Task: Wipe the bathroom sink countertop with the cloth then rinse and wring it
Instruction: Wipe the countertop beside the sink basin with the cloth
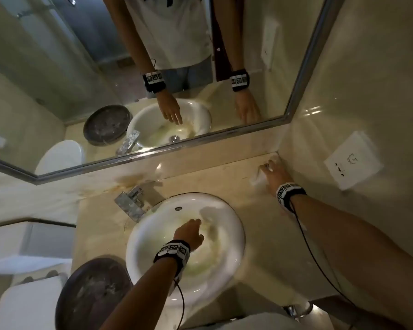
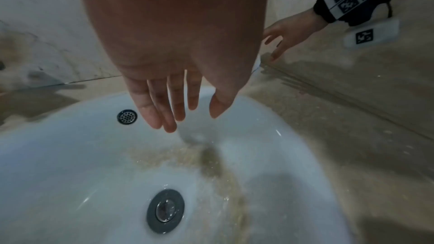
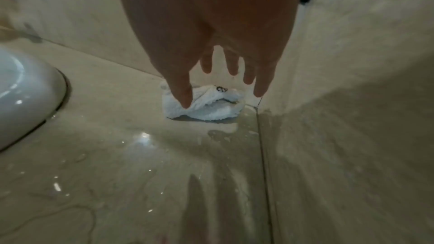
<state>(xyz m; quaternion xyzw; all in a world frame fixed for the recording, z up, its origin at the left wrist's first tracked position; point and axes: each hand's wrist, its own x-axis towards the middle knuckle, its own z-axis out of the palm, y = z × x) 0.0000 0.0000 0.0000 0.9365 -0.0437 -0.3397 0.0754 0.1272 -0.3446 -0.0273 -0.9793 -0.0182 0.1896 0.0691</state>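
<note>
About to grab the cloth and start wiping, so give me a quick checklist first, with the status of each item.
1. Cloth within reach, bunched in the back corner of the countertop: ok.
2. Right hand above the cloth, fingers spread, not gripping yet: ok.
3. Left hand free, open over the sink: ok.
4. Wiping path beside the sink bare apart from water droplets: ok.
5. Faucet running for the rinse: cannot tell.
6. Drain stopper open: cannot tell.

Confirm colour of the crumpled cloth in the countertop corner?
White terry cloth with a small dark printed mark; clearest in the right wrist view.
</note>
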